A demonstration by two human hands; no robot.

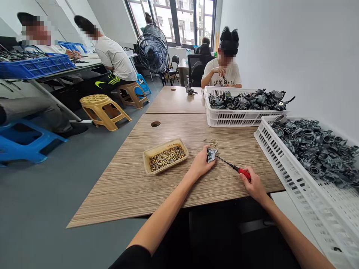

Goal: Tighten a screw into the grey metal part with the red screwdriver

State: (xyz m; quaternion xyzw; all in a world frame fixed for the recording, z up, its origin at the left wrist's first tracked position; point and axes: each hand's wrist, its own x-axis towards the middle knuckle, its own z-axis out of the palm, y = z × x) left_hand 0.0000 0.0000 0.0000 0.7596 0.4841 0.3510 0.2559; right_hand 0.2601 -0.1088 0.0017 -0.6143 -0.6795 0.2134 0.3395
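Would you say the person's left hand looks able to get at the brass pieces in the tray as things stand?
Probably not right away: the left hand is busy holding the metal part. Otherwise the way looks free: the open tray sits close by and nothing covers the brass pieces.

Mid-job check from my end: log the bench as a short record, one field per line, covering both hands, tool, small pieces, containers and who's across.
Left hand: holding a grey metal part
Right hand: gripping a red-handled screwdriver
Screwdriver tip: at the metal part; contact too small to confirm
Loose brass pieces: on the table, just beyond the part
Tan tray: left of the left hand, holding many small pieces
White baskets: two, both holding metal parts
Across: a seated co-worker
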